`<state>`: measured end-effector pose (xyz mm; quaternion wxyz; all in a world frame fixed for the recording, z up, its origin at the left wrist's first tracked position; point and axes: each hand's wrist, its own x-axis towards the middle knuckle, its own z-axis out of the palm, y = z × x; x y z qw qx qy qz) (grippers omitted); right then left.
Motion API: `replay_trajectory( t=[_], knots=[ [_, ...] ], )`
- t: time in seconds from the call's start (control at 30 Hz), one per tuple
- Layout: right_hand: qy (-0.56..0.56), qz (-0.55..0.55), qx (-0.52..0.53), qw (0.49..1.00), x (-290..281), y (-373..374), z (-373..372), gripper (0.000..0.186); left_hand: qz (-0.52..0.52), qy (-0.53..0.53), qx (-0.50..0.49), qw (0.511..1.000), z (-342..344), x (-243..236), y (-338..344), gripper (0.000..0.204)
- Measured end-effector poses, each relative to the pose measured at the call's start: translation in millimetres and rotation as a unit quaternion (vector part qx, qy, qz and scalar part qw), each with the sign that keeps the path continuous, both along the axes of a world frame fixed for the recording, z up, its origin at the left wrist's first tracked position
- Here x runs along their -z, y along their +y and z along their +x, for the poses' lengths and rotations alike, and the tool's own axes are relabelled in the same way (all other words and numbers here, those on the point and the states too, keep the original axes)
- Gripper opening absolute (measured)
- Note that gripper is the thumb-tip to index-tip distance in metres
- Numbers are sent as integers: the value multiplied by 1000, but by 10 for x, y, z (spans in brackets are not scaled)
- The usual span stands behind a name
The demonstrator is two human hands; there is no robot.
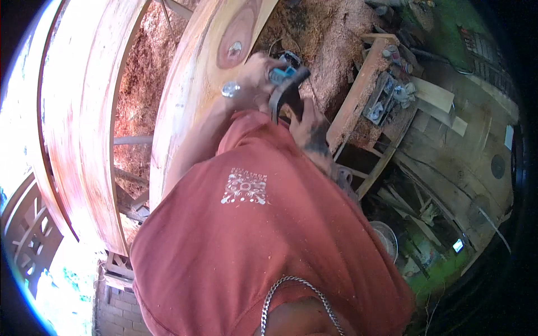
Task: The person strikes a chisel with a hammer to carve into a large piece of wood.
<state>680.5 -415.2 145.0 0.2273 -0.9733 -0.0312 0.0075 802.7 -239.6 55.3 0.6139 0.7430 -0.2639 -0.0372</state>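
The person's left hand (255, 75) is wrapped around the front of a blue power tool (283, 73), probably a planer or sander, and the right hand (307, 126) is closed on its dark rear handle lower down. The tool sits at the right edge of a long reddish plank (210, 73), just right of a dark oval knot (238, 39). The likeliest trouble is the tool tipping off that edge, since part of it seems to overhang the wood; a tilt would gouge the edge or jerk the grip. The knot is harder grain and could make the tool catch if it runs over it. A cord (280, 42) appears to lie in the sawdust (325, 28) just beyond and could snag. Both forearms are bent in close to the chest, wrists angled forward and down. A cluttered bench (381, 89) stands to the right.
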Motion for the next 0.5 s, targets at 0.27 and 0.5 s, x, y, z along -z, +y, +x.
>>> replay_trajectory(
  t=[0.27,0.5],
  knots=[
    [-29,79,115,990,-186,-341,-310,23,43,-60,71,995,-208,-126,-192,29],
    [40,53,196,978,-203,-588,-336,24,67,-21,78,995,12,-51,-131,26]
  ],
)
